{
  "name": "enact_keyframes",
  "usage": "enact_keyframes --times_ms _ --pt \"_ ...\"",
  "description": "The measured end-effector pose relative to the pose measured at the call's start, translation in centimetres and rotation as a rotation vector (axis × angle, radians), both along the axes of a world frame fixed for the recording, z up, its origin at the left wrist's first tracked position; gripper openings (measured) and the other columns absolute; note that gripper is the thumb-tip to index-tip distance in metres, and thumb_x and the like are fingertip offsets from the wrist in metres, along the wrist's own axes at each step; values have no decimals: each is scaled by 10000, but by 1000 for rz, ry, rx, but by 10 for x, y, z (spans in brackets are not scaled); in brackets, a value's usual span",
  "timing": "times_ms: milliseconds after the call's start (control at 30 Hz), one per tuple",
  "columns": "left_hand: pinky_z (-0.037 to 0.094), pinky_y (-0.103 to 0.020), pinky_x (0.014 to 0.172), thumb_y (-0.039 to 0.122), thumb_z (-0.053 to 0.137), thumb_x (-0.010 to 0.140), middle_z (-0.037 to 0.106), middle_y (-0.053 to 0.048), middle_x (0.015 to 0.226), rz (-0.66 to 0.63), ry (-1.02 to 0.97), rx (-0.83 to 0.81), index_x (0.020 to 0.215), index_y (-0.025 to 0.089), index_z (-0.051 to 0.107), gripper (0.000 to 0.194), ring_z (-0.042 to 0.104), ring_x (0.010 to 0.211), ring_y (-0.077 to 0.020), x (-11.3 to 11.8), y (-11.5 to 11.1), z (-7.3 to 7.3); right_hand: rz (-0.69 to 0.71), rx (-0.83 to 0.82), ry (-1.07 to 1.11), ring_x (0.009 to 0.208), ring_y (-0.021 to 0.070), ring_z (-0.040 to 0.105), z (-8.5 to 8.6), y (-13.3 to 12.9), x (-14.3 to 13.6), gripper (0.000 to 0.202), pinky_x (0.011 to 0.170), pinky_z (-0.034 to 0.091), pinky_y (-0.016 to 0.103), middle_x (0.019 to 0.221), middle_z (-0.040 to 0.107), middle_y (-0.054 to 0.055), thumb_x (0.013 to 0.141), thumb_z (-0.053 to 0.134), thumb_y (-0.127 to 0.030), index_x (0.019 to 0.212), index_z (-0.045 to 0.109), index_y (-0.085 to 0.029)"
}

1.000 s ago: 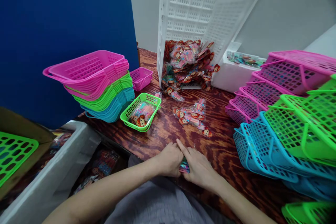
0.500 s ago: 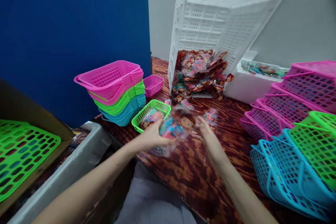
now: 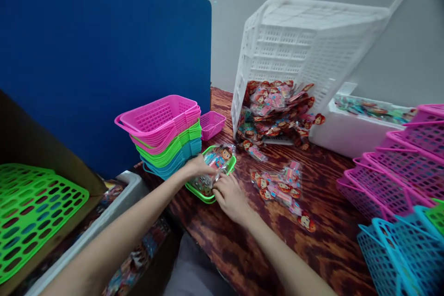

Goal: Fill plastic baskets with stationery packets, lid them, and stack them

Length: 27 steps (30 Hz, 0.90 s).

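A small green plastic basket (image 3: 207, 200) stands on the wooden table in front of me. Clear plastic packets printted with cartoon doll figures lie inside it, and one packet (image 3: 222, 155) with a brown-haired figure is on top, its upper end near the far rim. My left hand (image 3: 201, 166) holds this packet from the left, its fingertips partly hidden. From the near right, my right hand (image 3: 231, 196) pinches the packet's lower right edge over the basket rim. Loose red-haired doll packets (image 3: 277, 185) lie on the table just right of the basket.
Left of the basket rises a stack of pink, green and blue baskets (image 3: 166, 134), with a small pink basket (image 3: 212, 125) behind. A tipped white crate (image 3: 277, 51) spills doll packets at the back. More baskets (image 3: 391, 180) line the right; a blue panel (image 3: 104, 55) stands left.
Both hands have moved left from above the table to the green basket, bringing the packet into it. More red-haired packets now show on the table. The camera view has shifted.
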State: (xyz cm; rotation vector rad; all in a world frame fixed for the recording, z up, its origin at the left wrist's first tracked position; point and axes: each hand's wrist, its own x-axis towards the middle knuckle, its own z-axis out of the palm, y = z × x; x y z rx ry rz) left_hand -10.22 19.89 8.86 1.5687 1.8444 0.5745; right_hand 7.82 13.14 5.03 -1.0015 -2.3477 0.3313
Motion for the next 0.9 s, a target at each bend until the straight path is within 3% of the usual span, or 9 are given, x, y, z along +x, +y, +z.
enact_keyframes --times_ms 67,133,267,400,467,533,633,733,900 --pt "486 -450 914 411 891 413 695 -180 1126 36 55 -34 1152 147 592 840 626 1104 -432 3 0 -3 -63 -26 96 1025 214 570 -1 2 2 204 977 452 401 997 654 71 944 447 -132 979 639 -194" --pt "448 -477 977 428 901 402 641 -210 1246 34 52 -52 1266 150 522 984 567 1201 -455 5 -3 -3 -155 16 141 1118 244 542 -1 7 2 277 965 461 411 1139 624 127 922 444 -122 1140 611 -160" --pt "447 -395 1027 392 911 415 557 -161 1396 -103 -106 -27 1440 186 387 1170 547 1263 -343 -6 -12 4 -117 130 53 1431 286 298 0 21 -3 442 1145 289 507 1454 480 148 922 426 -122 1348 540 -160" --pt "509 -339 955 579 727 711 618 -103 1342 -236 -302 -7 1433 194 441 867 629 1161 -237 -30 -18 9 -134 87 9 1402 266 358 11 35 -10 329 1187 204 511 1284 622 100 961 414 -183 1208 632 -191" --pt "522 -347 934 624 552 846 635 -123 1316 -219 -328 25 1397 164 486 720 649 1134 -237 -36 -17 4 -182 84 29 1389 268 374 15 39 -15 356 1183 220 492 1282 610 122 984 435 -262 1293 582 -165" --pt "508 -356 960 569 532 875 627 -141 1326 -172 -296 85 1363 133 514 654 638 1156 -250 -36 -15 -5 -175 95 20 1419 281 329 16 41 -21 460 1175 239 487 1400 523 145 984 480 -364 1400 499 -168" --pt "458 -364 1021 370 602 850 624 -158 1324 -95 -158 181 1320 111 542 540 607 1197 -263 -28 -13 -20 -115 94 -85 1448 288 284 14 44 -28 392 1169 234 500 1474 463 128 993 469 -384 1331 566 -209" --pt "454 -379 1003 219 573 856 674 -153 1226 -37 14 241 1361 128 502 518 636 1138 -268 -21 -18 -26 -124 115 -223 1350 304 404 17 50 -30 322 1128 273 521 1313 586 148 1013 402 -333 1140 655 -178" --pt "465 -340 969 178 494 927 677 -128 1203 -67 236 304 1390 171 475 463 640 1130 -253 -16 -28 -20 -121 172 -387 1115 323 526 30 61 -38 343 1028 353 540 1129 634 176 993 400 -340 1028 675 -137"
